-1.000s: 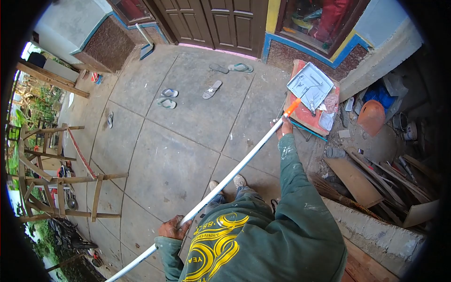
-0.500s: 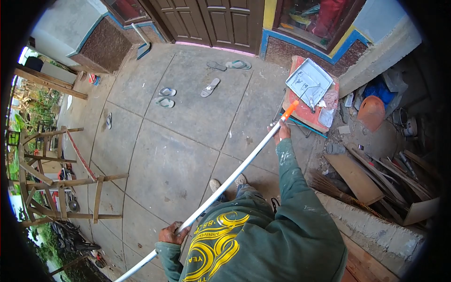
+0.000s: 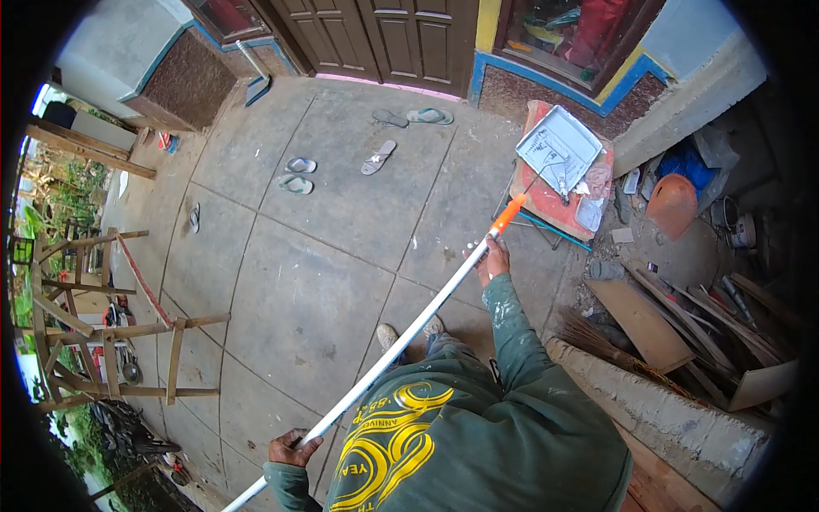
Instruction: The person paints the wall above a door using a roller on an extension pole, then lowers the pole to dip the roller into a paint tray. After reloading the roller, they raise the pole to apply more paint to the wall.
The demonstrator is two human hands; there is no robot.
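Observation:
A long white pole (image 3: 384,363) with an orange end (image 3: 509,213) runs diagonally across the front of my body. My left hand (image 3: 294,447) is wrapped round its lower part. Higher up, just below the orange end, my right hand (image 3: 491,259) grips the same pole. A thin metal rod reaches from the orange end over a paint tray (image 3: 559,147), where a roller frame lies. The tray rests on a red-topped stand (image 3: 546,205), beside a crumpled cloth (image 3: 599,181) and a small white container (image 3: 589,213).
Slippers (image 3: 378,158) lie on the concrete floor towards the brown door (image 3: 418,38). A wooden frame (image 3: 175,363) stands at the left. Boards (image 3: 640,324), a broom (image 3: 597,341) and an orange basin (image 3: 672,207) are at the right, by a low block wall (image 3: 665,405).
Both hands and the pole have shifted left and slightly downward. The orange end has moved away from the tray's lower edge, down and to the left.

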